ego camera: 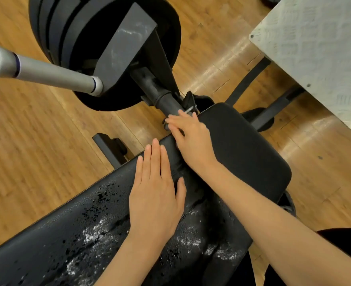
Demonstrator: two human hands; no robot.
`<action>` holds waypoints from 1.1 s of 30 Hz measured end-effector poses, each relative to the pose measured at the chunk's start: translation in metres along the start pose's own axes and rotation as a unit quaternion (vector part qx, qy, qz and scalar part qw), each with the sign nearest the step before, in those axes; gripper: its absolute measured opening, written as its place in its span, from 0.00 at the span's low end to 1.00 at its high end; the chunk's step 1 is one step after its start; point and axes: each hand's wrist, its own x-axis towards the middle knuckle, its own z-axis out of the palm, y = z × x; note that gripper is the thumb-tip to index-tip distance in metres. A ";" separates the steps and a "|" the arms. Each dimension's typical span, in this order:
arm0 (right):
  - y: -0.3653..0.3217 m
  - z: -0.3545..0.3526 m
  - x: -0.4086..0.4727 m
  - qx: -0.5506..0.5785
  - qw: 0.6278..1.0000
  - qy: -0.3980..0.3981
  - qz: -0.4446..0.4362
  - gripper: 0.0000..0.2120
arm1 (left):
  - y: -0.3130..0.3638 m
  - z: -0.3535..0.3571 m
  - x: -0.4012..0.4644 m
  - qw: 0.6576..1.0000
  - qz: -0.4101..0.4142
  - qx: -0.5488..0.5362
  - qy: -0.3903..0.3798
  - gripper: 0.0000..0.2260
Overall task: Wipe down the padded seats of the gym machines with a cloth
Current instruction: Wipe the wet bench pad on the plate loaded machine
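My machine has two black padded parts. The long backrest pad (83,230) slants from the lower left up toward the middle, its vinyl cracked and flaking, with white specks and glossy spots scattered over it. The seat pad (246,149) sits just beyond it to the right, a rounded rectangle, matte and smooth, in cleaner condition. A narrow gap separates the two pads. I see no cloth anywhere here.

Pretty bright, even indoor light, with glare streaks on the glossy wooden plank floor (222,65). Slightly soft overall, wide-angle bending at the edges.
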 end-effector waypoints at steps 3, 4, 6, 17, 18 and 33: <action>0.004 -0.015 -0.060 0.025 0.999 -0.024 -0.039 0.15 | 0.000 0.000 -0.002 1.000 0.002 -0.008 -0.003 0.32; 0.005 -0.025 -0.091 0.039 0.998 -0.036 -0.043 0.16 | -0.001 0.000 -0.003 1.000 0.002 -0.012 -0.002 0.32; 0.012 -0.039 -0.120 0.051 0.995 -0.058 -0.056 0.16 | -0.001 0.000 -0.003 1.000 -0.001 -0.015 -0.004 0.32; 0.004 -0.039 -0.140 0.042 0.999 -0.027 -0.005 0.16 | -0.011 -0.015 -0.013 0.999 0.033 -0.026 -0.015 0.33; 0.008 -0.042 -0.136 0.038 0.999 -0.028 -0.017 0.16 | -0.013 -0.021 -0.021 0.999 0.039 -0.019 -0.012 0.32; 0.019 -0.033 -0.090 -0.016 0.992 0.082 0.095 0.14 | -0.032 -0.017 -0.085 0.998 0.060 0.011 0.003 0.32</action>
